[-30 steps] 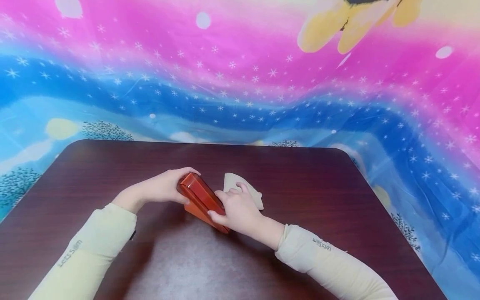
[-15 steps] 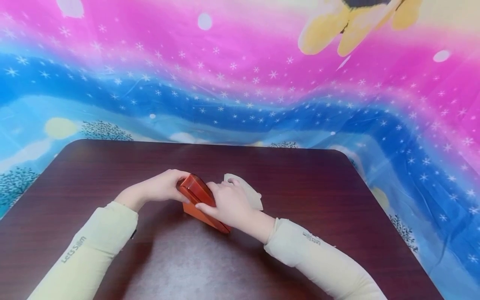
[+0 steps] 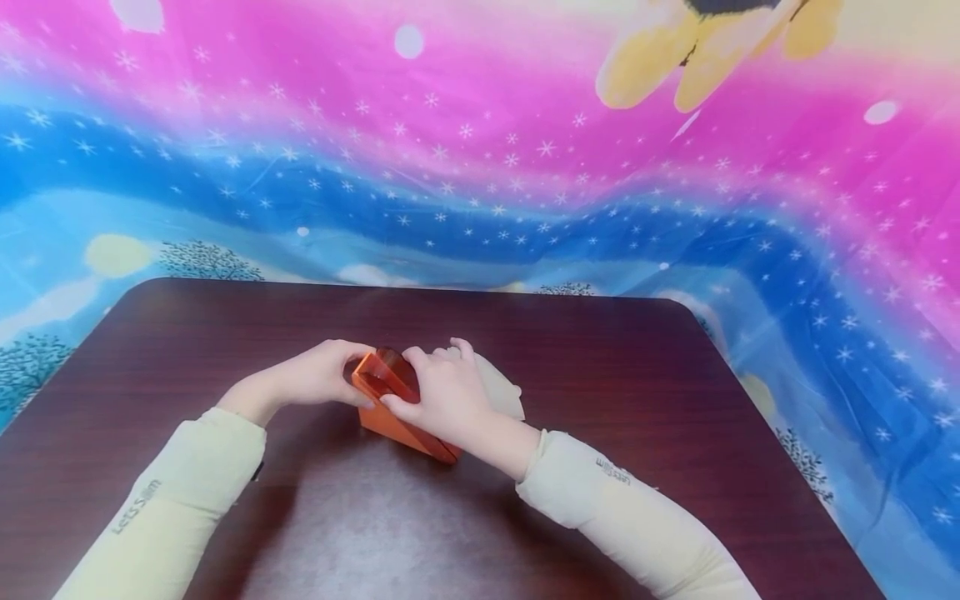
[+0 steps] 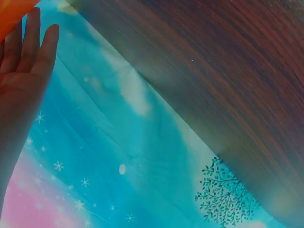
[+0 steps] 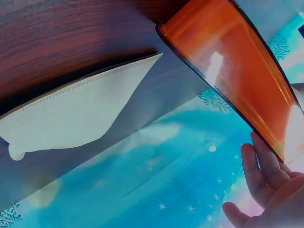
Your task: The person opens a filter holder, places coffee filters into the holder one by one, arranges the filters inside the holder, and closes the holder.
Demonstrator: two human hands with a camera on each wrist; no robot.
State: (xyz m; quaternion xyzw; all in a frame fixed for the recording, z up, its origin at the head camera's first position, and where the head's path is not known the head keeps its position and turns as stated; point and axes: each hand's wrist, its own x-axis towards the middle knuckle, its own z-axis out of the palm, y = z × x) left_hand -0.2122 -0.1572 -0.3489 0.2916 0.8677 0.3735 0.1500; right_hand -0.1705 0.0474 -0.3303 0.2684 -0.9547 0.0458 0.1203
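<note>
An orange translucent case [image 3: 393, 429] stands on edge on the dark table. My left hand [image 3: 315, 375] grips its left end, fingers over the far side and thumb on the near side. My right hand [image 3: 457, 396] grips the case's upper part, thumb in front and index finger behind; its other fingers spread loosely away. Behind that hand sits a cream cone-shaped paper coffee filter [image 3: 498, 387], partly covered. In the right wrist view, the case [image 5: 232, 66] looms large beside the filter [image 5: 76, 109]. Only a corner of the case [image 4: 12, 12] shows in the left wrist view.
The wood-grain table [image 3: 600, 375] has rounded far corners. Behind it hangs a pink and blue cloth [image 3: 480, 167] printed with snowflakes, dropping down close to the table's far and side edges.
My right hand has slid left along the case and covers more of the filter. The case's top looked solid red before; now a dark section shows beside its orange near wall. My left hand stays put.
</note>
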